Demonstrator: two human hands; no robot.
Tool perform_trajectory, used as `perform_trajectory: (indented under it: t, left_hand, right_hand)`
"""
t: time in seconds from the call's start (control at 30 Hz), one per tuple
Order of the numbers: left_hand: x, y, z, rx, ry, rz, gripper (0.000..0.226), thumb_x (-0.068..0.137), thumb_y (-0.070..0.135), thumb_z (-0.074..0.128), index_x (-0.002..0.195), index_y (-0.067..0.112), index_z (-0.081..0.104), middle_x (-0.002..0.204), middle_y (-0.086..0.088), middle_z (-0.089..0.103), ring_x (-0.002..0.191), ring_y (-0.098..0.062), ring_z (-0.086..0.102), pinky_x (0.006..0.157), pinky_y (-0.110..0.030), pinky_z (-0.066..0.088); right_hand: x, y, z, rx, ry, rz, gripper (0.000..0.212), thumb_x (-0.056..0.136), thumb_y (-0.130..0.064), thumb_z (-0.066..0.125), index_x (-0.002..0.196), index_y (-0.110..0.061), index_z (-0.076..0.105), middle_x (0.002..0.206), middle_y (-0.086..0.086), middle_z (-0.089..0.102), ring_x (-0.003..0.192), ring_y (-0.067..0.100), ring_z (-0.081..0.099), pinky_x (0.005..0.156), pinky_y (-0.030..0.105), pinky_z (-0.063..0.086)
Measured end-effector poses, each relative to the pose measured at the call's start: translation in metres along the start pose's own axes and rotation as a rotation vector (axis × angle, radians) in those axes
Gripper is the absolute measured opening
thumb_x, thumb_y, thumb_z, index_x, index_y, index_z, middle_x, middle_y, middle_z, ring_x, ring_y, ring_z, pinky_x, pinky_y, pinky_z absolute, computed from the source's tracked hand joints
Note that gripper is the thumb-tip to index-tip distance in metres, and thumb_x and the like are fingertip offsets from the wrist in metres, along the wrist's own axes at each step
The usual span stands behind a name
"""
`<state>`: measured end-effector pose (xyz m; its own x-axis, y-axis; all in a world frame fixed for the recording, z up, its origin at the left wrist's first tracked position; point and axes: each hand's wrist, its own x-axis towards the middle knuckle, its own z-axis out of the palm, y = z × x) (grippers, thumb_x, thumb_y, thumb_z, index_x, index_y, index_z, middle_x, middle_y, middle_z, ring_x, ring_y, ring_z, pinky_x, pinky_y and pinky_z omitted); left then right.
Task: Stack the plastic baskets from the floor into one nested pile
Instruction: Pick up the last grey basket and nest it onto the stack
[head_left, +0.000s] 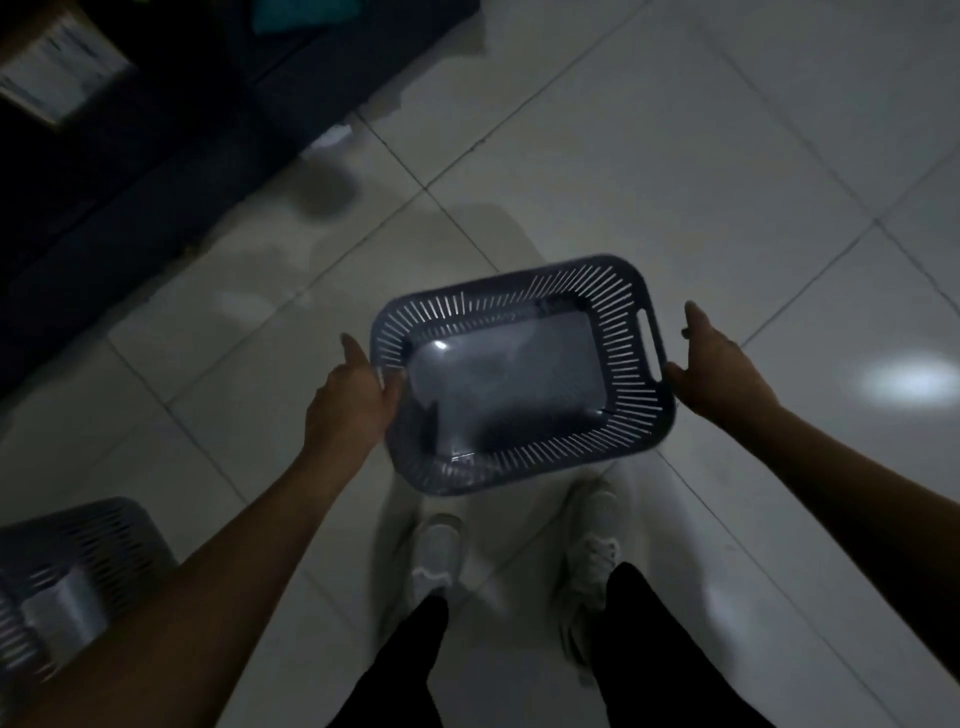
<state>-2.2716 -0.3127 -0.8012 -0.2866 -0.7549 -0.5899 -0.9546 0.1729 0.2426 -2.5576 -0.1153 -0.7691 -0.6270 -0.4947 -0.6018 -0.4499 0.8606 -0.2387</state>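
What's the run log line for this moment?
left hand: on basket rim | right hand: at handle end | second basket: lower left

Both arms extended forward, left hand (353, 395) gripping, right hand (719, 371) open-fingered, palms facing inward

Pale glossy floor tiles (649, 156) with thin dark grout lines fill most of the view. Up and left of them stands dark, low furniture (130, 171), and a cardboard box (52, 67) sits at its far left end. On the tiles below are two white sneakers (439, 556), blurred, under black trouser legs (644, 649). A bright light reflection (904, 384) glares on the tiles' right side.
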Motion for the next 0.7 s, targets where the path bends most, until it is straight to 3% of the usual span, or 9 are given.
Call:
perform_trajectory:
  t: [0.1,0.17,0.27,0.4,0.53,0.7]
  left_hand:
    - [0.011,-0.009,0.032,-0.080,-0.032,-0.017,0.073,0.093,0.042,0.053,0.146,0.002,0.023,0.118,-0.024,0.064,0.098,-0.039,0.065,0.074,-0.042,0.053]
    - [0.014,-0.012,0.043,-0.115,-0.021,-0.035,0.052,0.095,0.031,0.052,0.138,0.011,0.030,0.115,-0.020,0.065,0.093,-0.037,0.065,0.075,-0.045,0.054]
    - [0.018,-0.012,0.046,-0.121,0.020,-0.065,0.035,0.097,0.018,0.041,0.132,0.017,0.031,0.105,-0.015,0.065,0.079,-0.028,0.060,0.063,-0.035,0.046]
    - [0.022,-0.009,0.029,-0.089,0.040,0.005,0.049,0.094,0.011,0.046,0.139,0.014,0.029,0.098,-0.015,0.063,0.075,-0.030,0.059,0.066,-0.040,0.049]
    - [0.018,0.003,-0.005,-0.069,0.097,0.037,0.048,0.094,0.008,0.044,0.140,0.011,0.030,0.098,-0.019,0.061,0.078,-0.033,0.056,0.067,-0.038,0.040]
    - [0.000,0.009,-0.068,-0.102,0.136,0.115,0.054,0.091,0.006,0.044,0.142,0.016,0.028,0.093,-0.012,0.057,0.076,-0.030,0.054,0.065,-0.038,0.042]
  right_hand:
    - [0.027,0.012,0.020,0.016,-0.093,0.060,0.090,0.082,-0.010,0.069,0.150,-0.005,0.010,0.138,0.027,0.048,0.121,0.040,0.052,0.094,0.044,0.044]
    - [0.036,0.017,0.033,0.055,-0.132,0.055,0.076,0.085,-0.009,0.064,0.146,-0.003,0.018,0.133,0.028,0.052,0.112,0.040,0.058,0.086,0.043,0.047]
    - [0.040,0.020,0.044,0.134,-0.141,0.035,0.052,0.093,-0.011,0.052,0.137,-0.002,0.026,0.125,0.029,0.055,0.094,0.036,0.062,0.076,0.045,0.053]
    - [0.035,0.015,0.040,0.151,-0.135,0.029,0.055,0.089,-0.008,0.058,0.134,-0.008,0.028,0.127,0.024,0.056,0.087,0.028,0.062,0.069,0.040,0.055]
    - [0.016,-0.004,0.014,0.184,-0.075,0.036,0.054,0.089,-0.002,0.056,0.135,-0.003,0.028,0.126,0.025,0.056,0.084,0.026,0.058,0.064,0.034,0.050]
    - [-0.023,-0.040,-0.032,0.258,0.001,0.037,0.061,0.085,-0.003,0.062,0.136,-0.007,0.029,0.130,0.022,0.056,0.084,0.023,0.056,0.066,0.033,0.049]
